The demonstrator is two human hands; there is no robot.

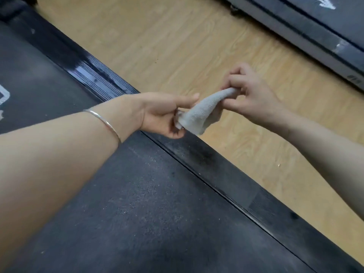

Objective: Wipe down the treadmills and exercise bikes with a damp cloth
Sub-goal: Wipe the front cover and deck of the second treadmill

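A small grey cloth (202, 111) is stretched between both hands above the treadmill's right side rail (208, 162). My left hand (165, 113) grips the cloth's lower end, with a silver bangle on its wrist. The upper end is pinched in the curled fingers of my right hand (246, 89). Below them lies the treadmill's dusty black belt (137, 203), running from upper left to lower right. A stretch of the rail at upper left looks wet and shiny.
Light wooden floor (177, 46) lies between this treadmill and a second treadmill (323, 36) at the top right, which has a grey side rail and a white arrow mark on its belt.
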